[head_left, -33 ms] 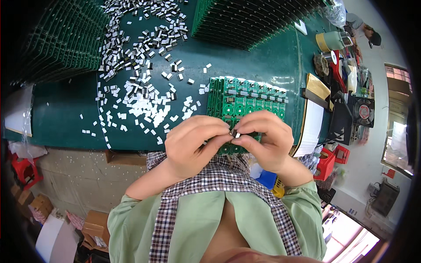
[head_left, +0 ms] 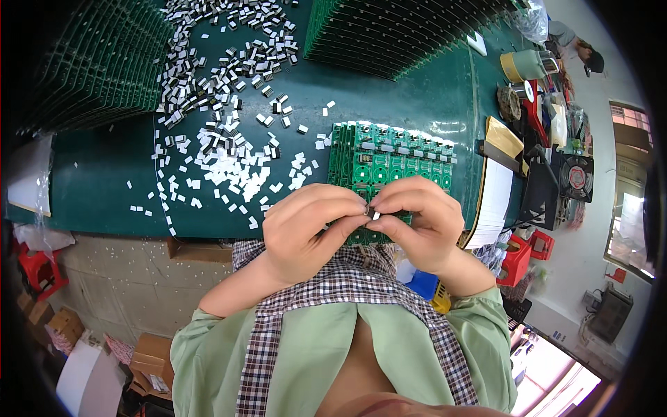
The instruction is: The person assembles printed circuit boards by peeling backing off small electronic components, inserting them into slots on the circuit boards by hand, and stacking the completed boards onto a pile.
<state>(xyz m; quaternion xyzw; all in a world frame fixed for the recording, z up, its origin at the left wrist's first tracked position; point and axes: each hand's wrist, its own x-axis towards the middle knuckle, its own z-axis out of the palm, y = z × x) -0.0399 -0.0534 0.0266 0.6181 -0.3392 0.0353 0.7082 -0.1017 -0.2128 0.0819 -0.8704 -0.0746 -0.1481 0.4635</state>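
Both hands meet above the green circuit boards (head_left: 410, 147), close to my body. The fingertips of my right hand (head_left: 424, 221) are closed on a small digit display (head_left: 376, 215), dark with a white face. My left hand (head_left: 309, 226) pinches at its left side, thumb and forefinger together; fingers hide most of the part. Beneath the hands, the boards lie stacked, and a digit display (head_left: 366, 158) sits at the top board's left. To the left lie many loose displays (head_left: 258, 66), dark with white faces, and a spread of small white pieces (head_left: 233, 167).
Tall racks of green boards stand at the far left (head_left: 104, 62) and far middle (head_left: 410, 35). Right of the stack are white sheets (head_left: 492, 194) with a brown folder (head_left: 504, 139), a pale green mug (head_left: 524, 66) and a black fan (head_left: 577, 175). Another person (head_left: 577, 52) is at the far right.
The display between my fingertips has tilted slightly, showing its white face more narrowly. My hands hold nearly the same place.
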